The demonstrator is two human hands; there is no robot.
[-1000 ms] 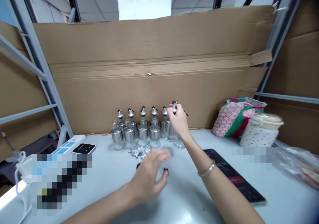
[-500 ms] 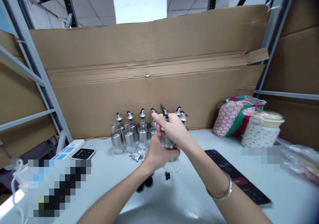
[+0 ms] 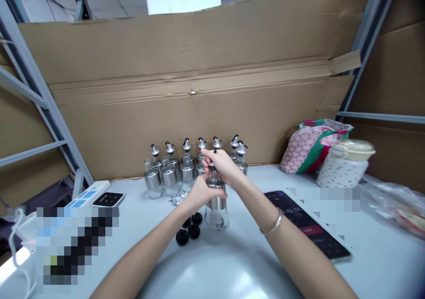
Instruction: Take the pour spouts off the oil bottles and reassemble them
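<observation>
A glass oil bottle with a steel sleeve stands upright on the table before me. My left hand is wrapped round its upper part. On top, my right hand closes over the pour spout, which the fingers mostly hide; a small black tip shows above them. Just left of the bottle's base are several round black caps. Behind my left hand lie small clear or silvery pieces, partly covered.
Several similar bottles stand at the back, some with pour spouts. A phone lies to the right, with a dotted container and patterned bag beyond. A power strip and small black-faced device are left.
The bottle has come slightly left and toward me, with both hands still on it. The black lever that stuck up above my right hand now barely shows. My view has tilted down slightly.
</observation>
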